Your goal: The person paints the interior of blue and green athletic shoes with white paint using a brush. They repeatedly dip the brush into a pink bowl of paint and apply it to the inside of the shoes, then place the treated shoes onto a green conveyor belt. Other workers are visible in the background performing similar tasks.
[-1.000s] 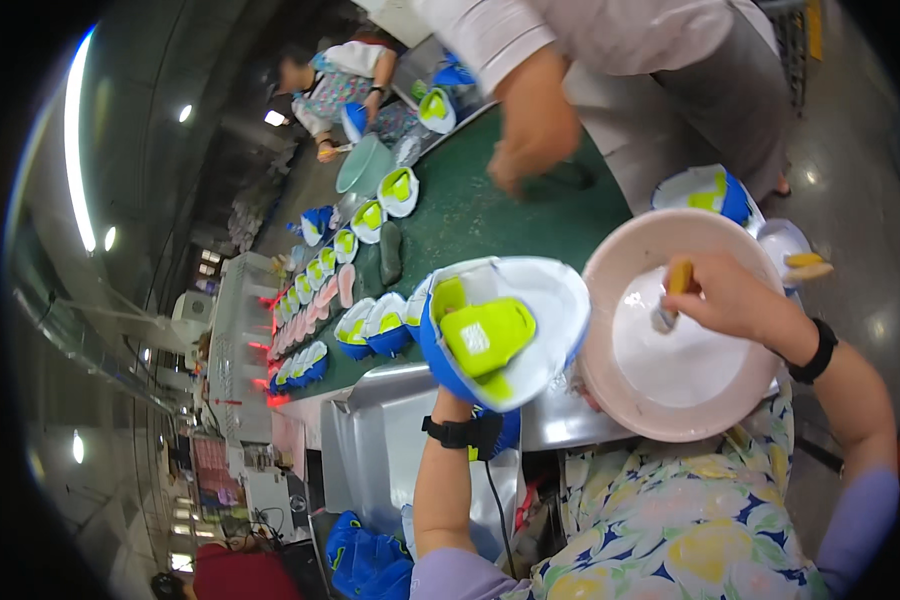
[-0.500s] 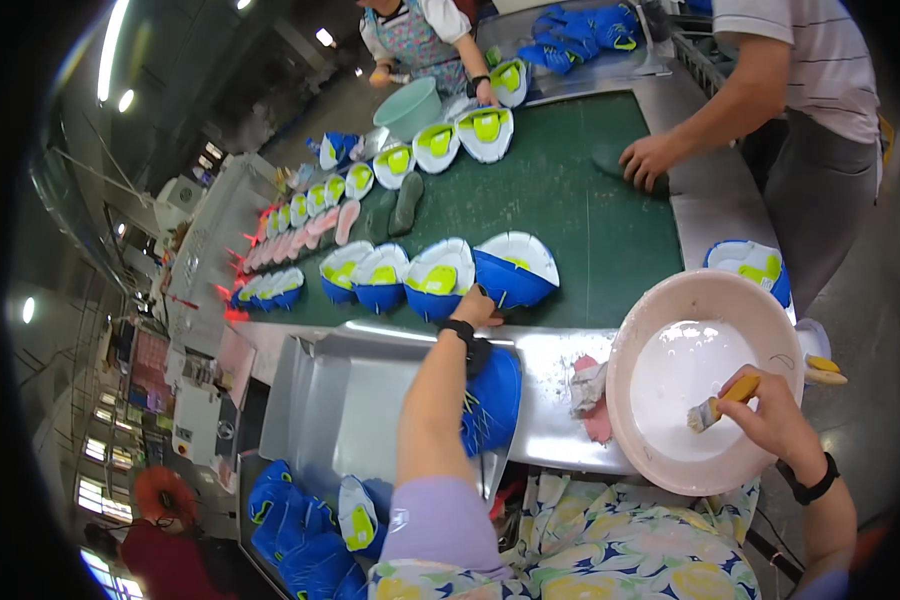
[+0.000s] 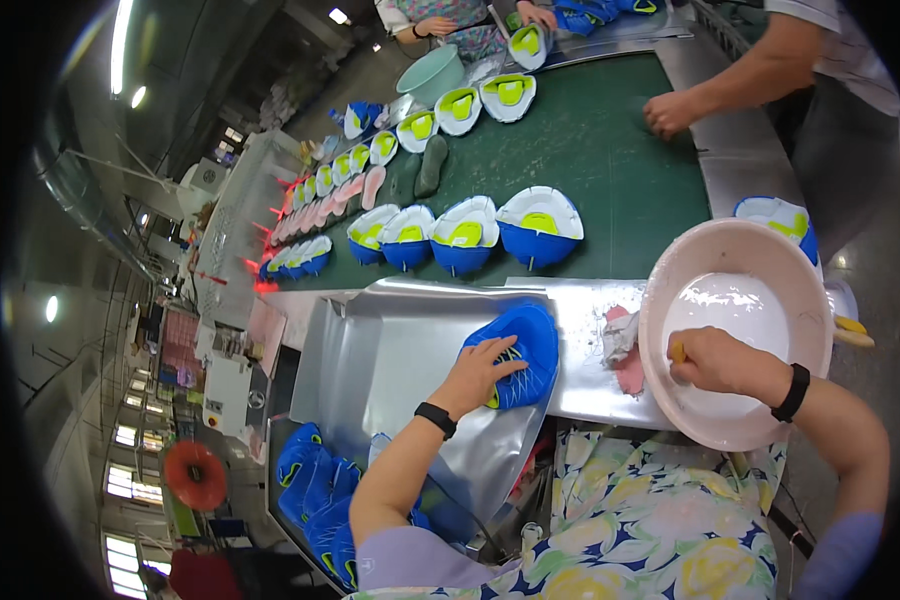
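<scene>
My left hand [image 3: 485, 375] lies with fingers apart on a blue shoe upper [image 3: 537, 345], touching its laced top. This upper sits at the right side of a metal tray [image 3: 370, 340]. My right hand [image 3: 718, 360] is closed round a paintbrush [image 3: 678, 352]; only a bit of its yellow handle shows, the bristles being hidden. That hand is over the pink basin [image 3: 820, 310], which holds white liquid [image 3: 735, 300]. Beyond the tray, several blue shoe uppers with white undersides and lime patches stand in a row, the nearest upper [image 3: 540, 240] at its right end.
A green conveyor belt [image 3: 610, 150] carries further uppers and pink insoles [image 3: 373, 187]. Blue uppers [image 3: 315, 490] are heaped at lower left. A pink and white rag [image 3: 625, 350] lies beside the basin. Across the belt are a co-worker's hand [image 3: 672, 113] and a green basin [image 3: 432, 75].
My left hand has left the row's right-end upper, now settled on the belt, and come back to the upper in the tray. My right hand with the paintbrush has shifted left; the view has shifted too.
</scene>
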